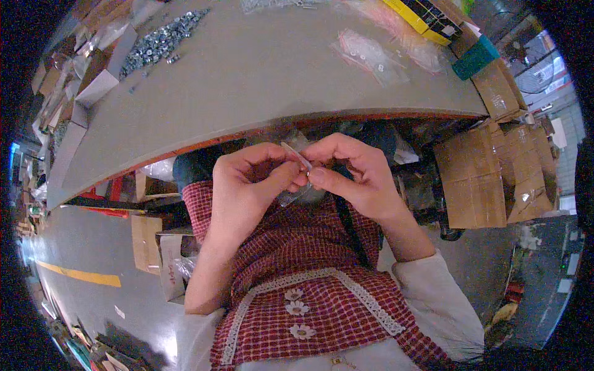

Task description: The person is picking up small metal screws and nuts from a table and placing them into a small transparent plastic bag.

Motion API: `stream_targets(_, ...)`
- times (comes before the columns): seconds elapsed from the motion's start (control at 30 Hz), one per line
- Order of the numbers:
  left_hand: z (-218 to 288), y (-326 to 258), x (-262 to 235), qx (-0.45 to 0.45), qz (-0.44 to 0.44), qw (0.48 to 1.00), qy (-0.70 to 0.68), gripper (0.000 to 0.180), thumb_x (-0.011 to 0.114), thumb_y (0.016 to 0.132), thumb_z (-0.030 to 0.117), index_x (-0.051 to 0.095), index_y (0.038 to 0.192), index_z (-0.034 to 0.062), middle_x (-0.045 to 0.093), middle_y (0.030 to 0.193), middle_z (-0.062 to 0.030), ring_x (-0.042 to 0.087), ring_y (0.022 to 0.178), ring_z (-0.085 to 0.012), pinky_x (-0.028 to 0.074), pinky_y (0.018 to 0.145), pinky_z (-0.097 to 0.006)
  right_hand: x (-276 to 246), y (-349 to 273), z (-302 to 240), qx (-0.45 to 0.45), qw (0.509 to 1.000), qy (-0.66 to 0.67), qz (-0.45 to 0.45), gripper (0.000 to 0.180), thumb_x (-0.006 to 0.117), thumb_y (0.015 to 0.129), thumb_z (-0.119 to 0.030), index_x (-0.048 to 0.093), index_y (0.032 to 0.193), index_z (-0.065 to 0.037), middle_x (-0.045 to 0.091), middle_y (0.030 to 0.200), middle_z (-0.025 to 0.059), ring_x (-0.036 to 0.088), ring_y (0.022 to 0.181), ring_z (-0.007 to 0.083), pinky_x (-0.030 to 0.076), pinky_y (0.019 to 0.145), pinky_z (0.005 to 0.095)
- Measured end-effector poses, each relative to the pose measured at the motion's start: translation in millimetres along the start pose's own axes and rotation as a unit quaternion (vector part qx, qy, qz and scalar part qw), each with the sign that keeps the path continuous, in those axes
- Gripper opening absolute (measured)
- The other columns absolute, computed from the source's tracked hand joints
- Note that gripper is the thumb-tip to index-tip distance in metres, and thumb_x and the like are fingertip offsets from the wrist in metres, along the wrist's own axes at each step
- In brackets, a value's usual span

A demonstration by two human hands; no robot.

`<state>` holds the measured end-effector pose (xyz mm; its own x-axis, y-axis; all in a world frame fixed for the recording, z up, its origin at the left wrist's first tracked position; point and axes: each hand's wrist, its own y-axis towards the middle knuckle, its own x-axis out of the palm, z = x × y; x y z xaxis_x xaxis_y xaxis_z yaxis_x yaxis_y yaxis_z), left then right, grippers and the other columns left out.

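Observation:
Just off the table's near edge, above my lap, both hands meet fingertip to fingertip. My left hand [250, 182] is closed in a pinch on the top edge of a small clear plastic bag [298, 195]. From the other side my right hand [352, 176] pinches the same edge, thumb against the bent forefinger. The bag's body hangs below the fingers over the checked red apron [291, 232]. Whether anything lies inside the bag I cannot make out, as the fingers and glare hide it.
On the grey table [247, 80] lie a heap of small metal fittings [162, 44] at far left and clear bags with small white pieces [368, 57] at far right. A yellow and black box [421, 21] sits beyond. Cardboard boxes [473, 176] stand to the right.

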<state>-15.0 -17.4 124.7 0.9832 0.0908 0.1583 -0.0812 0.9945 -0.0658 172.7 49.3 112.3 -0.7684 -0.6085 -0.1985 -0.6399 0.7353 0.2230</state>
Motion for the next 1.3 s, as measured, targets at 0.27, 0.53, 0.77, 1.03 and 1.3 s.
stream_targets(0.27,3,0,0,-0.002,-0.009,0.999,0.039,0.010,0.064,0.089,0.000,0.069,0.094,-0.0061,0.071,0.083,-0.0087,0.067,0.075,-0.0119,0.055,0.069,-0.024,-1,-2,-2,0.020,1.000,-0.001,0.004,0.016,0.068,0.089,-0.009,0.067,0.104,-0.003,0.068,0.095,0.0058,0.064,0.091,0.0147,0.050,0.082,0.0290)
stream_targets(0.53,0,2,1,0.005,-0.013,0.999,0.042,0.011,0.065,0.089,0.001,0.070,0.095,-0.0060,0.072,0.084,-0.0094,0.067,0.074,-0.0121,0.055,0.066,-0.024,-5,-3,2,-0.130,0.968,-0.211,0.034,0.021,0.070,0.086,-0.015,0.069,0.105,-0.007,0.069,0.095,0.0106,0.066,0.088,0.0291,0.050,0.082,0.0386)
stream_targets(0.77,-2,3,5,-0.023,-0.002,0.998,0.054,0.010,0.066,0.088,0.002,0.071,0.095,-0.0048,0.072,0.083,-0.0073,0.065,0.072,-0.0099,0.053,0.063,-0.022,-6,-3,2,-0.144,0.954,-0.262,0.018,0.031,0.074,0.082,-0.022,0.068,0.107,-0.005,0.068,0.091,0.0110,0.065,0.090,0.0322,0.048,0.085,0.0422)
stream_targets(1.03,-13,1,8,0.026,0.023,0.993,0.109,0.005,0.068,0.086,0.002,0.069,0.090,-0.0010,0.070,0.083,-0.0044,0.064,0.074,-0.0091,0.051,0.065,-0.022,-5,-1,6,-0.155,0.948,-0.277,0.031,0.025,0.071,0.083,-0.018,0.067,0.104,-0.006,0.068,0.091,0.0112,0.065,0.089,0.0325,0.049,0.086,0.0417)
stream_targets(1.3,-19,-5,7,0.137,0.079,0.947,0.281,0.011,0.071,0.079,0.006,0.066,0.087,0.0011,0.066,0.073,-0.0057,0.061,0.068,-0.0070,0.049,0.062,-0.024,-2,7,-8,-0.145,0.938,-0.311,0.053,0.014,0.069,0.077,-0.011,0.061,0.089,-0.009,0.064,0.083,0.0086,0.063,0.085,0.0322,0.047,0.082,0.0420)
